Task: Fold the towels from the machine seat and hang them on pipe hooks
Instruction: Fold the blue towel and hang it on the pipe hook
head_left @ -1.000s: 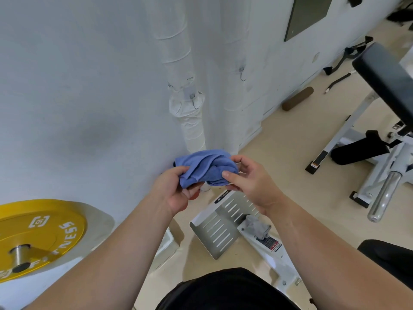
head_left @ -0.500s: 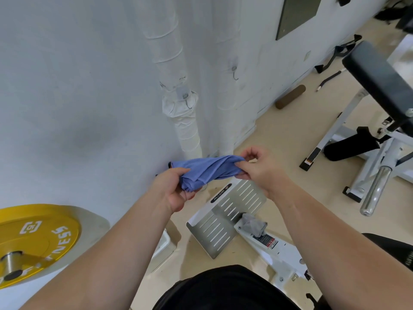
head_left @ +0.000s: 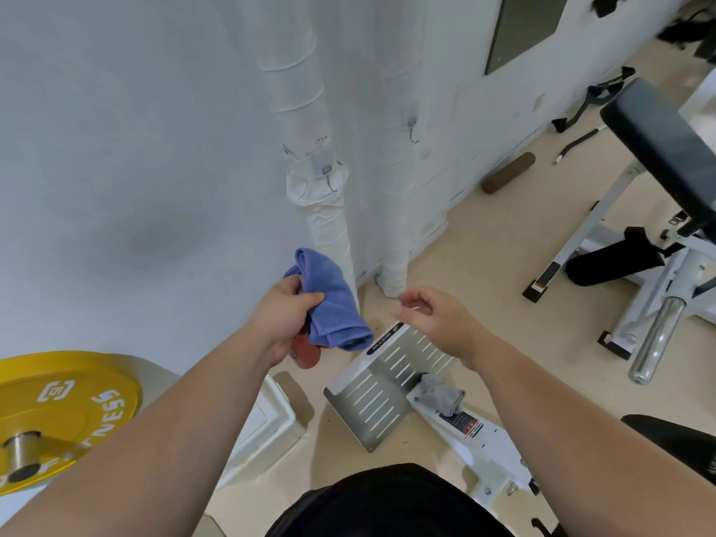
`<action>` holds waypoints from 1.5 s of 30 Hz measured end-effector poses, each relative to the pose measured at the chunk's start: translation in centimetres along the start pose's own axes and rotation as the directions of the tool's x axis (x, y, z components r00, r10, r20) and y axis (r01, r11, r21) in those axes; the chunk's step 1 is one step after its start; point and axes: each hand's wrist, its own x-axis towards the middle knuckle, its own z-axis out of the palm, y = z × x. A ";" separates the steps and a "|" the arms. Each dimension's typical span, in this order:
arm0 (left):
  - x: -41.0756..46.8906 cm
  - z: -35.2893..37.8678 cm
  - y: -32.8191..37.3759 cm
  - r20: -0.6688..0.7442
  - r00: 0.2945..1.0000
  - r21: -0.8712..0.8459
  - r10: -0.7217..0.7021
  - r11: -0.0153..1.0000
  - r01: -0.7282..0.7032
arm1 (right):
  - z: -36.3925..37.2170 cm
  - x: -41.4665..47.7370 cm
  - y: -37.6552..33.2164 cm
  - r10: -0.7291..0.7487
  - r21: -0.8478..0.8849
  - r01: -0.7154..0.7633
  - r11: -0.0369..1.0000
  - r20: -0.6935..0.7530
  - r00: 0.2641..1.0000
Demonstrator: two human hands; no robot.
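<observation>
A folded blue towel (head_left: 329,300) is gripped by my left hand (head_left: 284,315) in front of the white wrapped pipe (head_left: 321,211). A reddish cloth (head_left: 304,352) peeks out under the same hand. My right hand (head_left: 434,315) hovers to the right of the towel, fingers loosely curled, holding nothing. One metal hook (head_left: 332,180) sits on the left pipe and another hook (head_left: 412,129) on the right pipe (head_left: 391,188); both are bare. A grey towel (head_left: 441,393) lies crumpled on the machine frame below.
A slotted metal footplate (head_left: 383,393) stands on the floor below my hands. A yellow weight plate (head_left: 58,412) is at the lower left. A padded bench machine (head_left: 666,157) with a chrome bar (head_left: 654,339) fills the right side.
My right hand has let go of the blue towel and drawn away to the right. The left hand now holds the towel alone, bundled and turned more upright.
</observation>
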 end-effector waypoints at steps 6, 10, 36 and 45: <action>-1.2 -0.3 1.1 0.220 0.970 0.118 0.103 0.984 -0.131 | 3.2 0.5 -1.9 0.117 0.619 -0.255 0.743 0.255 0.960; -1.0 -0.9 0.3 0.014 0.978 0.047 0.206 0.977 -0.207 | 4.2 1.0 -1.9 0.075 0.795 -0.119 0.595 0.093 0.993; 2.3 -12.3 1.1 0.068 0.771 0.620 0.633 0.579 -0.530 | 8.5 3.8 -13.9 -0.311 -0.490 0.260 0.832 -0.024 0.950; 6.6 -11.6 5.7 0.100 0.859 0.284 0.503 0.813 -0.509 | 2.7 9.1 -16.0 -0.271 -0.166 0.268 0.949 0.001 0.962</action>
